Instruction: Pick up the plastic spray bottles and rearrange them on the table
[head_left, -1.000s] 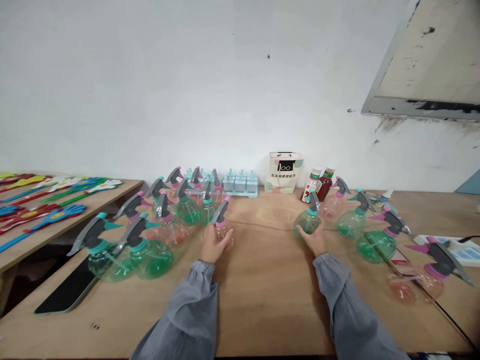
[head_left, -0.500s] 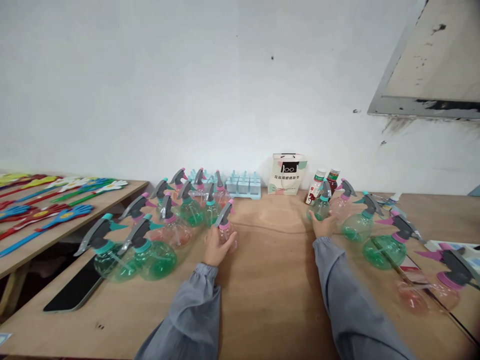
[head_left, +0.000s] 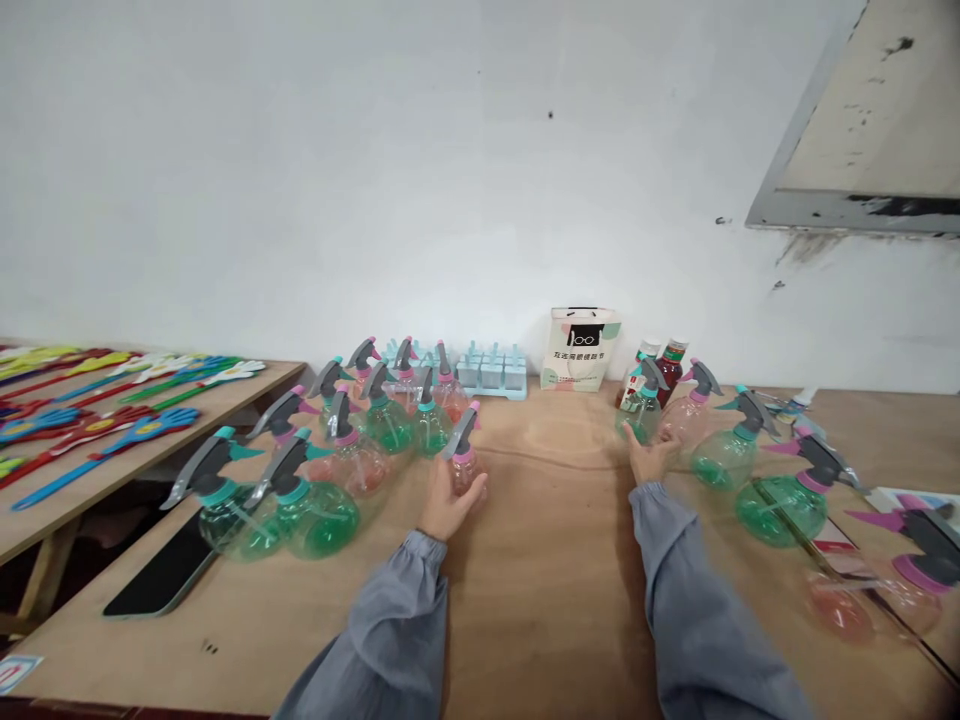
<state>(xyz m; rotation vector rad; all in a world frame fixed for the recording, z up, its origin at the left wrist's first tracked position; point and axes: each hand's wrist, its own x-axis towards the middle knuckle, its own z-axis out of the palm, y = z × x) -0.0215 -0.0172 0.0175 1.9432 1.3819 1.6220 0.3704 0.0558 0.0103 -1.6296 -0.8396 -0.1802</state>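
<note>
My left hand (head_left: 447, 503) is wrapped round the body of a small pink spray bottle (head_left: 466, 462) with a grey trigger, standing upright on the wooden table (head_left: 547, 560). My right hand (head_left: 651, 462) rests on the table with fingers spread, just behind a small green spray bottle (head_left: 641, 410) that stands near the back. Its fingertips are at the bottle's base; I cannot tell whether they touch it. Both arms wear grey sleeves.
A cluster of green and pink spray bottles (head_left: 330, 470) fills the left. A row of spray bottles (head_left: 772, 480) runs along the right. A phone (head_left: 161, 575) lies front left. Ice-pop moulds (head_left: 491, 370), a paper bag (head_left: 581, 350) and drink bottles (head_left: 670, 362) line the wall. Coloured hand clappers (head_left: 112, 400) cover the side table.
My right hand pushed the green spray bottle away toward the back of the table and has now drawn back a little from it. My left hand stayed on the pink bottle.
</note>
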